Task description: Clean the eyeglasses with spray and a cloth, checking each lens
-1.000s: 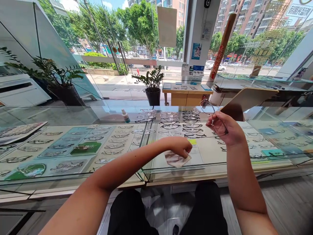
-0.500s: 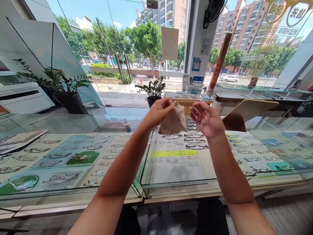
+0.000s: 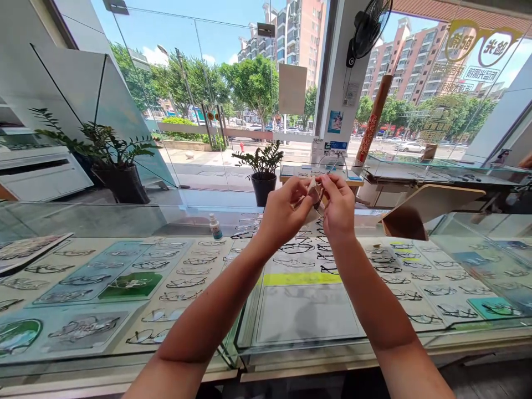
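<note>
Both my hands are raised together above the glass display counter (image 3: pixel 291 327). My left hand (image 3: pixel 285 213) is closed, pinching a small beige cleaning cloth (image 3: pixel 308 193) against a lens. My right hand (image 3: pixel 338 208) is closed on a thin-framed pair of glasses (image 3: pixel 328 166), whose wire temples stick up above my fingers. Cloth and glasses meet between my fingertips, and most of the cloth is hidden by my fingers.
Rows of eyeglass frames (image 3: pixel 183 266) lie under the counter glass. A small spray bottle (image 3: pixel 215 226) stands on the counter left of my hands. A tilted mirror stand (image 3: pixel 424 208) sits at right. Potted plants (image 3: pixel 261 166) and big windows lie beyond.
My left hand picked the cloth up off the counter and rose to meet the right hand. Both hands have closed in, with the cloth now pressed on the glasses. The view tilted up.
</note>
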Tool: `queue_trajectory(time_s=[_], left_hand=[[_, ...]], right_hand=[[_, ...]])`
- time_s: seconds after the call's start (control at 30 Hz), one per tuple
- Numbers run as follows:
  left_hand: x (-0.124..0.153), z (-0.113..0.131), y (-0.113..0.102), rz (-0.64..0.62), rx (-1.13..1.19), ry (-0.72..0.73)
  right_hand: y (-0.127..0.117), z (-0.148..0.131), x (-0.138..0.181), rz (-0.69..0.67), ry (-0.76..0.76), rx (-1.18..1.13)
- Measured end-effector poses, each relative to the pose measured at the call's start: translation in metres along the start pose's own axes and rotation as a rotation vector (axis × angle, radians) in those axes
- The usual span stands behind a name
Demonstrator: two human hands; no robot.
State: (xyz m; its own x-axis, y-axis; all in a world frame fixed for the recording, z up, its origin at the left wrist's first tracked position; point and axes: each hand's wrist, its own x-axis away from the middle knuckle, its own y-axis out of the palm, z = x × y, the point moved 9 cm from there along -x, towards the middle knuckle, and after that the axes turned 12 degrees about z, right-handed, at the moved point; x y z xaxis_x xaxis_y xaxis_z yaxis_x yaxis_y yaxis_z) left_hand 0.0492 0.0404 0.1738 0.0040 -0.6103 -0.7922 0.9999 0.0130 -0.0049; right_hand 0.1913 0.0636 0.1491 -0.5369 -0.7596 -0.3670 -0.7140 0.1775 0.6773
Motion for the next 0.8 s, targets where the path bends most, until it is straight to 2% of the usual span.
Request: queue_trajectory(time_s=[0.1, 0.2, 0.3, 0.4, 0.47, 0.57, 0.6, 0.8], left_hand=[[0.001, 0.006, 0.0, 0.009, -0.036, 0.056], [-0.004, 0.003, -0.009, 0.087, -0.035, 0.06], [-0.009, -0.008, -0.017, 0.144, 0.095, -0.038], [-0.012, -0.021, -0.018, 0.137, 0.215, -0.18], [-0.01, -0.028, -0.011, 0.042, 0.261, -0.283], [0.002, -0.036, 0.009, -0.21, 0.268, -0.433], [0.005, -0.037, 0.013, -0.26, 0.273, -0.469], [0.01, -0.035, 0.023, -0.284, 0.551, -0.596]], right_hand=[[0.003, -0.002, -0.001, -0.018, -0.013, -0.014], [0.01, -0.001, 0.002, -0.088, -0.005, -0.013], [0.013, -0.001, 0.005, -0.135, 0.011, -0.011], [0.014, -0.003, 0.008, -0.173, 0.039, -0.003], [0.016, -0.005, 0.011, -0.204, 0.059, -0.01], [0.016, -0.007, 0.012, -0.21, 0.066, -0.005], [0.016, -0.006, 0.012, -0.203, 0.065, 0.011], [0.017, 0.002, 0.009, -0.248, 0.09, 0.042]])
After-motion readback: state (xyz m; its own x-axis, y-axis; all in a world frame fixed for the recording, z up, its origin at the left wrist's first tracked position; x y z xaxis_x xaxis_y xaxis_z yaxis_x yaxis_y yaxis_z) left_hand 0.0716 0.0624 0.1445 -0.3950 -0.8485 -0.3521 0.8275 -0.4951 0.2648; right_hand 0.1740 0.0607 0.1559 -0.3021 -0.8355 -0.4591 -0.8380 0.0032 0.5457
